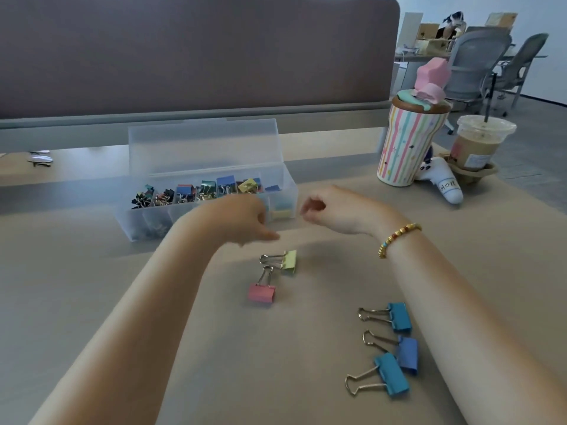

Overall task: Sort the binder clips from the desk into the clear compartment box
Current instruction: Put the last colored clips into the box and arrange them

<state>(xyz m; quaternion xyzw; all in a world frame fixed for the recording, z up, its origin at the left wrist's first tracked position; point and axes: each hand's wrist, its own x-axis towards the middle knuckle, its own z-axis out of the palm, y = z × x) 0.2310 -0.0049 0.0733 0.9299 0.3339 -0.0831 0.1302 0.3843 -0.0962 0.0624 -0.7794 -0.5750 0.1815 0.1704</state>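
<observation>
Handwritten letters, seemingly "HOM", stand on a white tag on the white plush toy at about two o'clock; the iced drink cup label beside it is too blurred to read.

One wide-angle head-worn camera looked forward and down from close above the surface, both forearms reaching away from it, a partition panel closing the far side.

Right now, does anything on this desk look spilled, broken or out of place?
Nothing stands out. Five binder clips lie loose on the desk: yellow, pink and three blue, simply unsorted. The clear box sits level with its lid up. The striped cup and iced coffee stand upright, with no spill visible.
</observation>
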